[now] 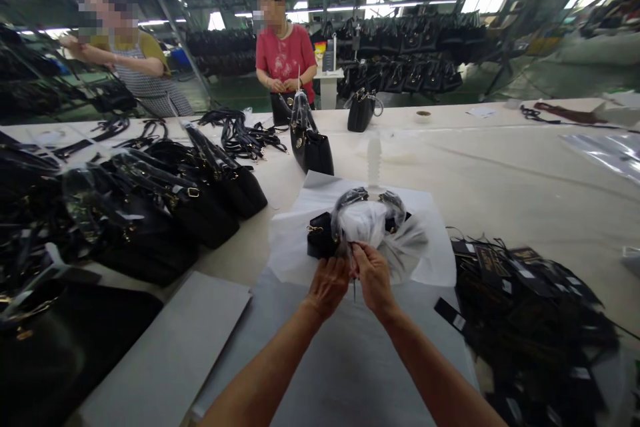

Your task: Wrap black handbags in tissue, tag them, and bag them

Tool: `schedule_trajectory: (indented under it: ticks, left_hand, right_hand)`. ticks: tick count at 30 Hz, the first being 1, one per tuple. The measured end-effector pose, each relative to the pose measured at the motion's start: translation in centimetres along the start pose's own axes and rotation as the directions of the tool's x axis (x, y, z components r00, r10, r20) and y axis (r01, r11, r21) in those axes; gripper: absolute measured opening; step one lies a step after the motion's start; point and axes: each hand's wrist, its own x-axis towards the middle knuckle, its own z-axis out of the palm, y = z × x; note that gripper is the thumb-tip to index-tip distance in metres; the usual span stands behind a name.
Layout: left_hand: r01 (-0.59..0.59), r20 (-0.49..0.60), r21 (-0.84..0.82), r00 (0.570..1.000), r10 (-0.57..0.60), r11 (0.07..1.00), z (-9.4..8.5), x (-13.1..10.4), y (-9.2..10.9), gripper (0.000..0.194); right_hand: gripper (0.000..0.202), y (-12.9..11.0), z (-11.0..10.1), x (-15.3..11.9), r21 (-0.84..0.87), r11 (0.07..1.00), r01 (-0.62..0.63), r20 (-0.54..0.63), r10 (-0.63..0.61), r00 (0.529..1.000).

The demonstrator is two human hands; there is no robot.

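Note:
Before me a black handbag (320, 235) lies on white tissue paper (295, 265), its handles (341, 208) wrapped in clear plastic. White wrapping (367, 221) bulges between the handles, and a creased translucent sheet spreads to the right. My left hand (330, 283) has its fingers curled at the near side of the bag. Close beside it, my right hand (371, 273) pinches at the same spot. What the fingertips hold is too small and covered to make out; a thin dark strip hangs below them.
Black handbags (200, 207) crowd the left, beside a stack of white sheets (175, 340). Black hang tags (530, 307) are heaped on the right. Another bag (313, 143) and a pile of straps (245, 133) stand farther back. A person in red (286, 57) faces the table.

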Motion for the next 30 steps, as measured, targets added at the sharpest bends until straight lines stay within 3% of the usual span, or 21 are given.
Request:
schedule_trajectory:
  ticks: [2, 5, 9, 10, 12, 15, 19, 22, 26, 30]
  left_hand:
    - [0.052, 0.018, -0.056, 0.999, -0.051, 0.997, -0.4, -0.1, 0.3, 0.023]
    - [0.155, 0.035, -0.307, 0.988, -0.152, 0.939, -2.1, 0.0, -0.1, 0.024]
    - [0.257, -0.085, -0.567, 0.927, -0.366, 0.783, -4.6, 1.9, -2.6, 0.026]
    - [0.305, -0.069, -0.587, 0.904, -0.422, 0.75, -5.0, 2.7, -3.3, 0.027]
    - [0.421, 0.072, -0.6, 0.876, -0.478, 0.681, -5.6, 4.5, -4.7, 0.027]
    - [0.519, 0.296, -0.593, 0.852, -0.433, 0.615, -5.7, 6.7, -6.2, 0.021]
    - [0.528, 0.409, -0.622, 0.849, -0.335, 0.579, -5.1, 8.2, -7.4, 0.014]
    - [0.524, 0.451, -0.644, 0.848, -0.276, 0.557, -4.9, 8.7, -7.8, 0.015]
    - [0.474, 0.419, -0.699, 0.878, -0.23, 0.536, -4.6, 9.0, -8.1, 0.02]
    - [0.609, 0.538, -0.7, 0.793, -0.286, 0.373, -3.4, 8.9, -8.6, 0.032]
  right_hand:
    - [0.031, 0.3, 0.8, 1.3, -0.007, 1.0, 0.001, -0.006, -0.001, 1.0]
    - [0.032, 0.6, 1.3, 2.7, -0.045, 0.999, 0.01, -0.02, -0.011, 1.0]
    - [0.038, 0.8, 1.4, 3.4, -0.139, 0.99, 0.019, -0.032, -0.024, 0.999]
    - [0.038, 0.8, 1.3, 3.5, -0.165, 0.986, 0.019, -0.028, -0.024, 0.999]
    - [0.037, 1.0, 1.2, 3.5, -0.223, 0.974, 0.034, -0.026, -0.04, 0.999]
    - [0.033, 1.1, 1.1, 3.7, -0.316, 0.945, 0.084, -0.016, -0.094, 0.995]
    - [0.028, 1.0, 1.2, 4.1, -0.375, 0.918, 0.129, -0.01, -0.143, 0.99]
    - [0.025, 0.8, 1.5, 4.0, -0.377, 0.914, 0.153, -0.028, -0.176, 0.984]
    - [0.021, 1.4, 2.2, 4.2, -0.411, 0.89, 0.196, -0.063, -0.242, 0.968]
    - [0.02, 2.2, 2.8, 5.0, -0.53, 0.83, 0.172, -0.102, -0.264, 0.959]
